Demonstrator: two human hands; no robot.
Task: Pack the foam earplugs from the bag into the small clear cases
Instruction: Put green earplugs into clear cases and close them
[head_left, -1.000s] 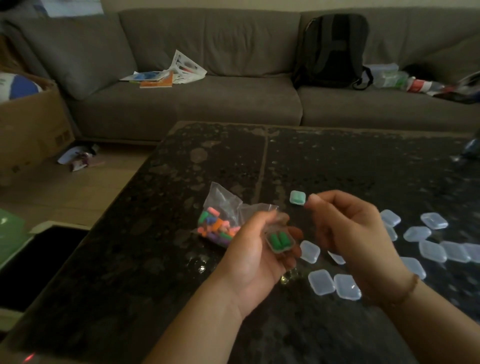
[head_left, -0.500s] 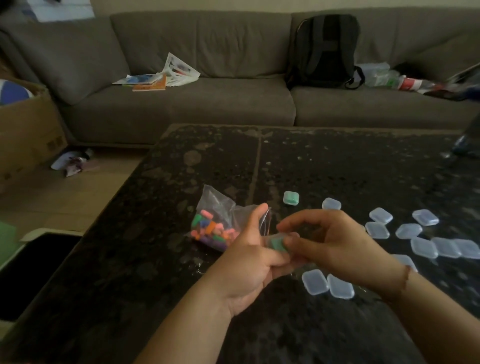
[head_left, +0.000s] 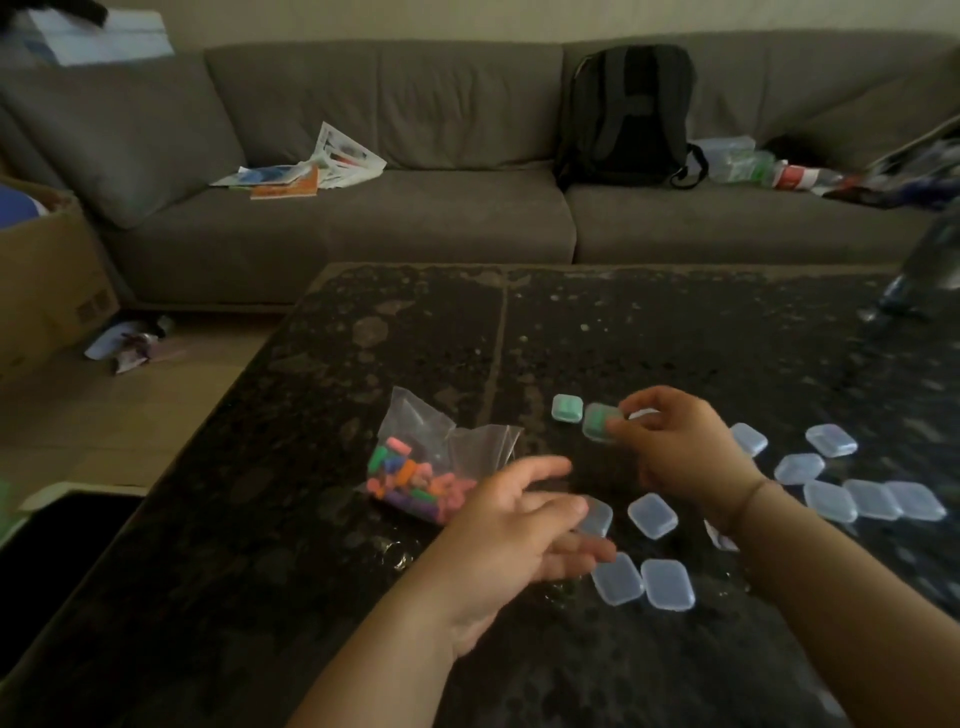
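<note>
The fingers (head_left: 631, 428) of the right hand (head_left: 675, 447) are curled and pinch a small clear case filled with green earplugs (head_left: 600, 422), thumb and fingertips closing on its right edge while the wrist bends back toward the person and the forearm runs in from the lower right. That filled case is held low over the dark stone table (head_left: 363, 597), tilted a little, its long side running roughly left to right, and it sits just beside a second green-filled case (head_left: 566, 408) that lies flat on the table to its left; whether the two touch cannot be told through the blur. The left hand (head_left: 514, 530) hovers palm-down nearer the person, its fingers loosely spread and nearly straight, holding nothing, the fingertips reaching over an empty clear case (head_left: 597, 517) with the forearm coming up from the bottom edge. Just left of that hand lies the clear plastic bag (head_left: 441, 457), its open mouth pointing right toward the hands and its bulging end, packed with loose foam earplugs (head_left: 410, 483) in pink, orange, green and purple, toward the left. More empty clear cases (head_left: 652, 514) lie flat and scattered on the table between and to the right of the hands, several in a close row at the far right. Beyond the table stands a grey sofa (head_left: 441, 218) carrying a black backpack (head_left: 631, 114) and some papers (head_left: 311, 169).
</note>
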